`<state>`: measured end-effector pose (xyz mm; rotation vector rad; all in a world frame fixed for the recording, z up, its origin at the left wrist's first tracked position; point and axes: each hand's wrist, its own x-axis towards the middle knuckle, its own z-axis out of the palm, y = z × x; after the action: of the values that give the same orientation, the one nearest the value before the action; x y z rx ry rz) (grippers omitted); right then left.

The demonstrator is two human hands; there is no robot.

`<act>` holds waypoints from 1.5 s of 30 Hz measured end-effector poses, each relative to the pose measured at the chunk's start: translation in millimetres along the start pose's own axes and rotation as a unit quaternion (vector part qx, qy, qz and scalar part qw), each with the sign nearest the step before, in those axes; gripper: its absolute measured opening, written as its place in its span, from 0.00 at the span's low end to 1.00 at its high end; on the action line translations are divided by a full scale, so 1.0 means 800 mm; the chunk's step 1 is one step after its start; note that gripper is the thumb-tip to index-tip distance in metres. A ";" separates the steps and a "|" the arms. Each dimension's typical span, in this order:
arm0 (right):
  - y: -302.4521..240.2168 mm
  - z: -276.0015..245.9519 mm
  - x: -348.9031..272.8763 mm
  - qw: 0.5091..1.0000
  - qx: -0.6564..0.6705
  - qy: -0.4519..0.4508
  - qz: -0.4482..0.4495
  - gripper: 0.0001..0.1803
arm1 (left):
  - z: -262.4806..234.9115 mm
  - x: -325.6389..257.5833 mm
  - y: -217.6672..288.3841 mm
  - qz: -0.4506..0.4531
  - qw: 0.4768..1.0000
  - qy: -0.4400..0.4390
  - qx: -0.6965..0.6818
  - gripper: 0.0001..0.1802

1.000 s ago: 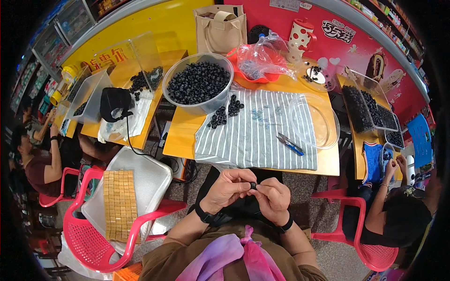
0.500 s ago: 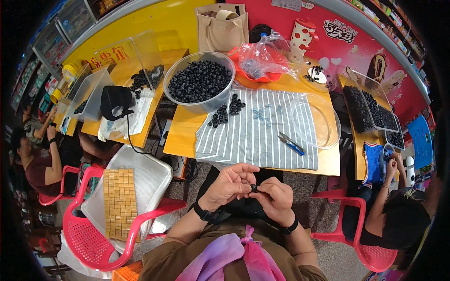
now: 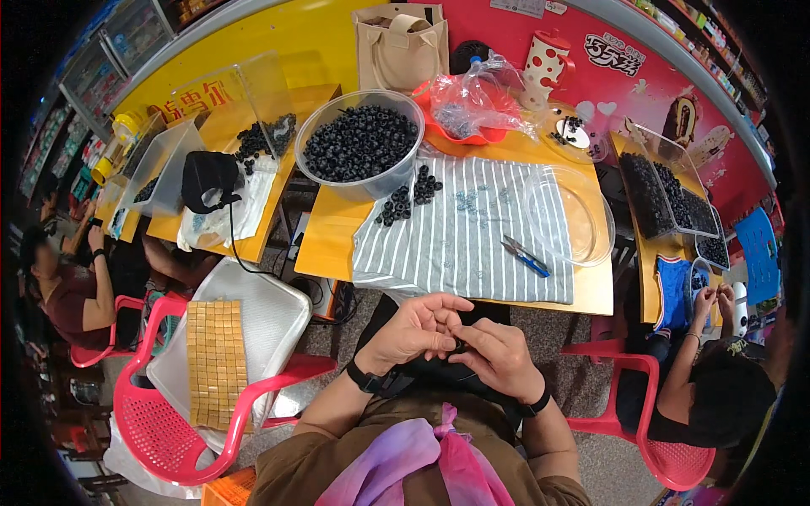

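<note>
Left hand [image 3: 419, 331] and right hand [image 3: 498, 358] meet over lap, fingertip grip of both pinched narrow on small black ring [image 3: 456, 345], held close for fine work. Bowl of black rings [image 3: 360, 144] at 11 o'clock on worktop [image 3: 333, 244]; blue-handled pliers [image 3: 525, 255] at 1 o'clock on striped cloth [image 3: 472, 240], within reach.

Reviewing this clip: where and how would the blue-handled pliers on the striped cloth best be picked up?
Probably by the blue handles, from the person's side. The pliers lie flat on the striped cloth with the metal tip pointing up-left and the handles toward the clear round dish, free of the loose black rings.
</note>
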<state>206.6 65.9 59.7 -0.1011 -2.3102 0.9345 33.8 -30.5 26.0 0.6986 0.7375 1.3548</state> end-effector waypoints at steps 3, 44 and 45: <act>0.002 -0.003 0.000 0.999 -0.011 -0.038 -0.027 0.24 | -0.002 0.001 -0.002 0.004 1.000 -0.020 -0.005 0.28; 0.018 0.008 0.007 0.999 0.038 -0.025 -0.003 0.24 | -0.009 0.000 -0.011 0.027 0.999 0.005 -0.046 0.29; 0.018 0.009 0.008 0.999 0.039 -0.027 -0.003 0.24 | -0.011 0.000 -0.012 0.029 0.998 0.006 -0.047 0.29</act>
<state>194.9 74.6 50.0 -0.0363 -2.3184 1.0338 32.9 -31.2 12.9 0.6419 0.6628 1.4374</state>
